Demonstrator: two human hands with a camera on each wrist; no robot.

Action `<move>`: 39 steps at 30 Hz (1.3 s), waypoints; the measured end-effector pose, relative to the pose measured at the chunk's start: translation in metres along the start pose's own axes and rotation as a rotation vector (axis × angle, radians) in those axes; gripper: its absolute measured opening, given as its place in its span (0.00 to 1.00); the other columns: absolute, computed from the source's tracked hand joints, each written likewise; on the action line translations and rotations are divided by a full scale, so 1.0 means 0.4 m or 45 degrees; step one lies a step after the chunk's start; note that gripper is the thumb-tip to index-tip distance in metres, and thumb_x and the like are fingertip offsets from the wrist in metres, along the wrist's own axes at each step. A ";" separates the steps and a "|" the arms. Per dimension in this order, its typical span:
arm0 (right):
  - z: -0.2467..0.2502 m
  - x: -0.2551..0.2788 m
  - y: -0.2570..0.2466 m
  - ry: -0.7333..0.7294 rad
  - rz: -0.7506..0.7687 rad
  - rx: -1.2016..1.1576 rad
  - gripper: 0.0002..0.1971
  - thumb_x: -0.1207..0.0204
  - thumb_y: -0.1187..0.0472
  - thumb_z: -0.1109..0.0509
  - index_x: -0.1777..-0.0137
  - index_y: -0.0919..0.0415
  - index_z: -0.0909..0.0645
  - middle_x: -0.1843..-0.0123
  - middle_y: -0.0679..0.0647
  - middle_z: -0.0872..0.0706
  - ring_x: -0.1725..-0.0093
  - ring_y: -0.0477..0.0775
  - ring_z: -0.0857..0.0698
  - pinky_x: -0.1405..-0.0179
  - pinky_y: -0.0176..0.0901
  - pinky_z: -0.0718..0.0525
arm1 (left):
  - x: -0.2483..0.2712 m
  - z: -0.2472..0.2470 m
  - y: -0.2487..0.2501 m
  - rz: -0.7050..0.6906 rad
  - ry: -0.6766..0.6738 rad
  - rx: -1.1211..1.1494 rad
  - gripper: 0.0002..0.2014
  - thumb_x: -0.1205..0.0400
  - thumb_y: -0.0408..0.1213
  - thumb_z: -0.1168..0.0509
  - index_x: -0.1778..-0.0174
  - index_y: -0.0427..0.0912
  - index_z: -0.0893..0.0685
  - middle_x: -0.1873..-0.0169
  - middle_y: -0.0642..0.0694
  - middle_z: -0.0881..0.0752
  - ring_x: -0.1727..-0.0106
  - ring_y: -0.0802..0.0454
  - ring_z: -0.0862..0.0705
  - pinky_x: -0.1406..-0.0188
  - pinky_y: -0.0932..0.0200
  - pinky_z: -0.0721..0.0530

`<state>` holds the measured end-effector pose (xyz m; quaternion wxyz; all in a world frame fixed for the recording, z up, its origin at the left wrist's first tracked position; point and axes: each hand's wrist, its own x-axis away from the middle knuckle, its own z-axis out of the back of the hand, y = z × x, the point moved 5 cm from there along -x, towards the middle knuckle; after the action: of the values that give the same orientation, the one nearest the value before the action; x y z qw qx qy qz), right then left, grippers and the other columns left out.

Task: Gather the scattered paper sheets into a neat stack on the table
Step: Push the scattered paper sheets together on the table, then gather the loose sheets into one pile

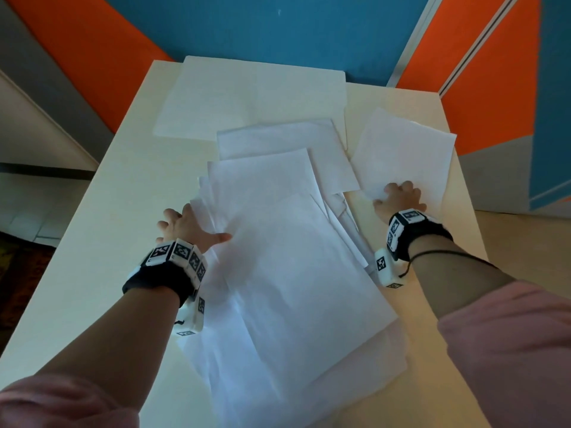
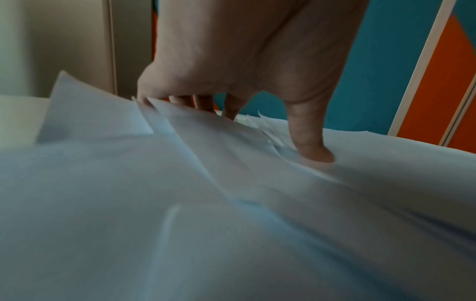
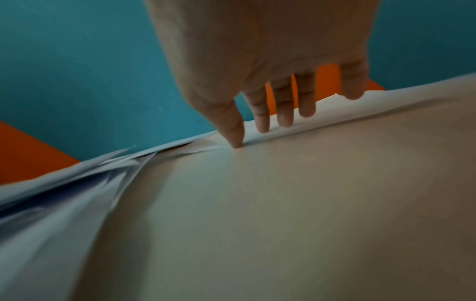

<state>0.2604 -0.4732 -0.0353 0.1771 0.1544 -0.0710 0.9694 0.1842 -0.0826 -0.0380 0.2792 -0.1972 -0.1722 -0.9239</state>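
The paper sheets (image 1: 278,257) lie in a loose, fanned pile on the middle of the pale bench (image 1: 102,211), corners sticking out at differing angles, the nearest sheets running out of the head view at the bottom. A larger white sheet (image 1: 247,97) lies flat at the far end of the bench, partly under the pile, and a single sheet (image 1: 404,156) rests apart near the right edge, its far corner reaching the bench edge. The left hand (image 1: 185,227) sits at the pile's left side: the thumb presses down on top of the paper while the other fingers reach under the lifted edges, so its grip pinches several sheets; the left wrist view shows this plainly, the thumb (image 2: 313,142) dented into the paper (image 2: 231,203), though the fingertips behind are hidden by curled edges and the foreground is blurred. The right hand (image 1: 400,197) rests on the near corner of the single sheet; from the head view its fingers are mostly covered by the hand's back. The right wrist view shows that hand (image 3: 270,71) with straight, spread fingers (image 3: 284,110) touching the sheet's raised edge, the grip released, not closed on anything. There the pile's layered edges (image 3: 64,183) appear smeared at the left. Both wrists wear black bands with patterned marker blocks (image 1: 177,254).
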 end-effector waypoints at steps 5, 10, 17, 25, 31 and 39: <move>-0.007 0.033 -0.021 0.024 0.181 0.107 0.20 0.23 0.67 0.40 0.31 0.69 0.31 0.31 0.66 0.31 0.31 0.67 0.31 0.37 0.59 0.26 | -0.005 -0.001 0.002 0.014 0.001 0.020 0.50 0.36 0.57 0.23 0.23 0.42 0.39 0.30 0.36 0.35 0.29 0.34 0.35 0.33 0.37 0.30; -0.009 0.062 0.026 0.153 0.115 -0.054 0.19 0.25 0.77 0.43 0.34 0.73 0.27 0.33 0.71 0.27 0.33 0.70 0.27 0.37 0.57 0.25 | -0.005 -0.003 -0.001 -0.003 0.001 0.016 0.50 0.37 0.58 0.24 0.24 0.42 0.38 0.31 0.36 0.35 0.30 0.34 0.34 0.35 0.38 0.29; 0.045 0.188 0.027 0.365 -0.082 -0.884 0.24 0.22 0.78 0.49 0.28 0.67 0.29 0.45 0.56 0.27 0.37 0.66 0.24 0.52 0.30 0.31 | -0.003 0.000 0.001 -0.027 -0.007 -0.001 0.50 0.36 0.60 0.25 0.23 0.41 0.39 0.31 0.36 0.35 0.30 0.34 0.33 0.34 0.39 0.28; -0.101 0.414 -0.166 0.008 0.721 -0.077 0.36 0.28 0.79 0.46 0.26 0.45 0.29 0.52 0.52 0.37 0.42 0.60 0.28 0.53 0.46 0.33 | -0.010 0.012 -0.021 -0.075 -0.019 0.120 0.38 0.24 0.55 0.33 0.22 0.42 0.37 0.29 0.34 0.34 0.29 0.33 0.32 0.30 0.40 0.30; -0.133 0.411 -0.111 -0.480 0.785 0.133 0.38 0.31 0.75 0.44 0.24 0.40 0.34 0.37 0.52 0.31 0.34 0.55 0.32 0.37 0.47 0.32 | 0.008 0.033 -0.077 -0.147 0.108 0.503 0.32 0.19 0.43 0.36 0.20 0.40 0.38 0.26 0.33 0.35 0.27 0.34 0.30 0.24 0.46 0.33; -0.045 0.247 -0.050 -0.078 0.108 -0.406 0.30 0.21 0.50 0.36 0.22 0.62 0.36 0.26 0.67 0.32 0.26 0.66 0.31 0.27 0.52 0.32 | 0.154 -0.012 -0.194 0.328 0.093 0.503 0.36 0.20 0.50 0.38 0.24 0.28 0.38 0.26 0.28 0.36 0.25 0.33 0.36 0.27 0.45 0.36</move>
<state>0.1748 -0.4194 -0.0186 0.1559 0.1505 -0.2358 0.9473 0.0905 -0.0513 -0.0300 0.4339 -0.1254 -0.3129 -0.8355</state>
